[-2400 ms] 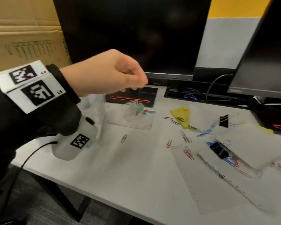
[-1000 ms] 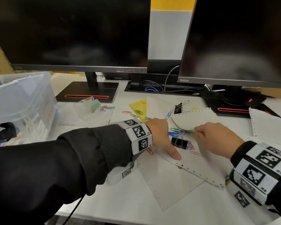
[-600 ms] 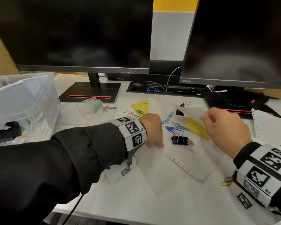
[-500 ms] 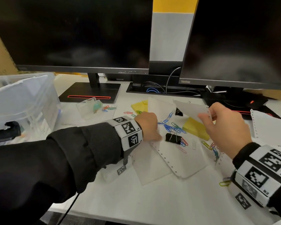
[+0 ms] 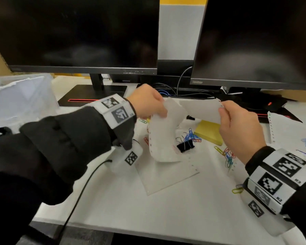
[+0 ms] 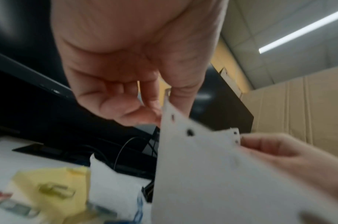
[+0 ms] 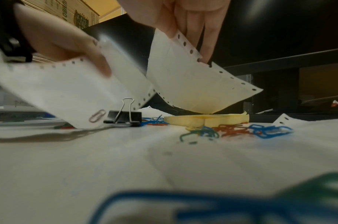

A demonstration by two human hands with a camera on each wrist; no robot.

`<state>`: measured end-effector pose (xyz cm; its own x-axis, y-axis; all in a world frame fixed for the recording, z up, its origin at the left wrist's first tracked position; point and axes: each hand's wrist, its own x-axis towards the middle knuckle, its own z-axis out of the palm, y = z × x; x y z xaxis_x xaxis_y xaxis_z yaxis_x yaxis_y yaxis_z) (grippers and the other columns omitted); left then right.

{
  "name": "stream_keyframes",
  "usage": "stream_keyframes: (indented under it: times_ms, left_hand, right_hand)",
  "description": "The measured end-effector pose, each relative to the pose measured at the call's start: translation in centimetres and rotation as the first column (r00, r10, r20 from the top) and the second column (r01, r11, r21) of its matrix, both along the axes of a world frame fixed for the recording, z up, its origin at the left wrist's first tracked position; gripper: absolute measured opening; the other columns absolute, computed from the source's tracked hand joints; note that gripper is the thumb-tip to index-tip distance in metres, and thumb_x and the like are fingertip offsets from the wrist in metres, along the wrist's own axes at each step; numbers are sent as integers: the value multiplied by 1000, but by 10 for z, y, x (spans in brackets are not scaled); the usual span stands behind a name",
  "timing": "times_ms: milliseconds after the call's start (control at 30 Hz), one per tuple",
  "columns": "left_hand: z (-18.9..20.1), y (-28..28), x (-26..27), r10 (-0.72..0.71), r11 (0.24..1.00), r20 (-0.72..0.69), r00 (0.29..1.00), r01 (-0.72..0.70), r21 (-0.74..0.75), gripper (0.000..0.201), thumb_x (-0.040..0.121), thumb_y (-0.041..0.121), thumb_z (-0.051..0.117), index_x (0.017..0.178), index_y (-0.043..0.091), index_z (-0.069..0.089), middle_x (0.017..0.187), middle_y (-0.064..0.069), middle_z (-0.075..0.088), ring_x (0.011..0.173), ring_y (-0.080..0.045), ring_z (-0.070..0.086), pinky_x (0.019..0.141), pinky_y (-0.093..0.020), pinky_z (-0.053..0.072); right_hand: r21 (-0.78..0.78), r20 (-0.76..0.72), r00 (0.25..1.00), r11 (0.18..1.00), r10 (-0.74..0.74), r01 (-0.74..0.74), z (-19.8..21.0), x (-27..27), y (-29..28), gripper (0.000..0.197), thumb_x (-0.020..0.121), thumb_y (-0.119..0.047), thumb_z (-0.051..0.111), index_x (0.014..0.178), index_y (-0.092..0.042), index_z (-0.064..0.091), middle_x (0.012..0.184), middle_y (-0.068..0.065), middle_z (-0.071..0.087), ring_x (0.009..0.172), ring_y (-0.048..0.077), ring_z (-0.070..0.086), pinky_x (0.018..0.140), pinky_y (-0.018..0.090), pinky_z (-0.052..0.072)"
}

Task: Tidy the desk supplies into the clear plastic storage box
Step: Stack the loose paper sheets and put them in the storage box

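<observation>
My left hand (image 5: 160, 113) pinches the top edge of a white perforated sheet (image 5: 162, 138), which hangs curved above the desk with a silver paper clip (image 7: 96, 117) stuck to it. My right hand (image 5: 222, 112) pinches a second white perforated sheet (image 5: 200, 110) by its punched edge, raised over the yellow sticky-note pad (image 5: 208, 132). The two sheets nearly touch between my hands. The clear plastic storage box (image 5: 21, 99) stands at the far left. A black binder clip (image 5: 185, 145) and several coloured paper clips (image 5: 228, 156) lie below.
Two dark monitors (image 5: 78, 32) on stands close off the back of the white desk (image 5: 148, 209). Another perforated sheet (image 5: 166, 175) lies flat under my hands and one more (image 5: 286, 133) at the right. Cables (image 5: 166, 89) run behind. A black cord (image 5: 81, 188) trails from my left wrist.
My left hand has picked a sheet up off the desk and raised it. My right hand, holding its sheet, has stayed lifted and the two sheets have come together.
</observation>
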<state>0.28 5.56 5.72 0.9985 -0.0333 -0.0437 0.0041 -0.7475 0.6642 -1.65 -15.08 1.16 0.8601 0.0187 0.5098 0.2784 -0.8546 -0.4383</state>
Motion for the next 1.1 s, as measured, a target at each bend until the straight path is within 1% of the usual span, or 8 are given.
stream_keyframes:
  times_ms: [233,467,567,667,733,833,967,1100]
  left_hand:
    - [43,16,-17,19,921,204,979,63,-385,8,79,17,70,86,17,72,90,-2,72,83,-17,70,75,-31,57]
    - [40,19,-15,-238,574,69,969,197,-795,45,83,18,55,127,5,57,125,-16,62,106,-31,64,88,-42,55]
    - [31,11,-16,-250,504,58,966,181,-844,38,90,18,52,125,4,56,125,-16,62,107,-30,64,88,-40,55]
    - [12,-6,-18,-181,626,59,982,161,-763,36,92,19,54,125,5,57,122,-13,65,107,-25,65,85,-32,57]
    - [-1,-16,-19,-122,710,85,989,146,-689,35,87,22,62,120,10,62,115,-6,69,100,-18,68,84,-29,57]
    - [-13,-23,-15,-53,702,90,995,101,-705,31,83,20,67,113,12,65,109,-2,71,95,-14,69,82,-28,56]
    - [-20,-26,-8,160,702,92,983,-48,-710,23,77,14,73,97,14,61,108,-8,68,96,-23,67,86,-41,54]
    - [-20,-21,-4,196,768,101,975,-89,-634,52,69,19,80,110,18,47,115,-8,62,102,-25,63,90,-44,53]
  right_hand:
    - [162,167,984,982,70,-97,5,-4,0,13,100,-22,31,93,-18,41,62,-2,45,57,25,48,53,36,40]
    - [311,250,965,938,73,-152,8,-7,5,8,99,-12,33,93,-17,33,62,-13,39,51,-6,49,43,8,34]
    - [340,252,964,926,82,-167,8,-8,7,7,99,-12,33,93,-16,34,60,-9,40,47,1,47,42,12,33]
    - [358,237,960,905,152,-232,10,-12,10,3,96,-14,38,99,-12,39,65,-12,44,51,-6,52,43,7,35]
    - [367,241,946,882,218,-297,11,-15,12,18,90,-16,43,106,-8,43,72,-18,47,59,-18,52,49,0,37]
    - [363,255,926,860,279,-359,8,-16,14,20,95,-14,41,110,-1,44,72,-18,50,60,-16,55,49,2,39]
    - [401,257,889,795,379,-455,6,-18,17,21,96,-21,40,117,-17,35,88,-16,61,71,-6,64,53,7,48]
    - [321,178,874,812,453,-487,5,-15,12,73,86,-4,59,139,-37,21,125,-17,51,104,-5,58,81,17,54]
